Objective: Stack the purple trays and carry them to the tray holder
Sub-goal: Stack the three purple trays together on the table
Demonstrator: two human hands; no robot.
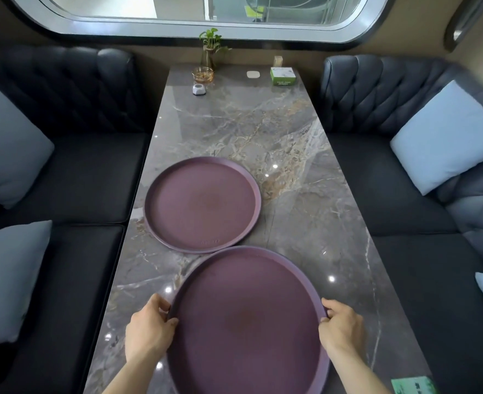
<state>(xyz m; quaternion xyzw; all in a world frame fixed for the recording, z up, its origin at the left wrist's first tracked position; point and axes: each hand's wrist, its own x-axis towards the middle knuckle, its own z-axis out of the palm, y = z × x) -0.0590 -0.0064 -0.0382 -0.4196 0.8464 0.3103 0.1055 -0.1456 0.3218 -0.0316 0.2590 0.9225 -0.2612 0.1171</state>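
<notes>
Two round purple trays are on the grey marble table (291,132). The far tray (202,204) lies flat near the table's left edge, empty. The near tray (247,317) is larger in view; its far rim almost touches the far tray's near rim. My left hand (147,327) grips the near tray's left rim with the thumb over the lip. On the opposite rim my right hand (341,327) holds it the same way. Whether the near tray rests on the table or is raised a little I cannot tell. No tray holder is in sight.
At the table's far end stand a small plant in a vase (210,48), an amber glass ashtray (203,74), a white call button (199,89), a white puck (253,74) and a green tissue box (283,76). Dark sofas (86,180) with pale cushions flank the table. A green card (413,385) lies near right.
</notes>
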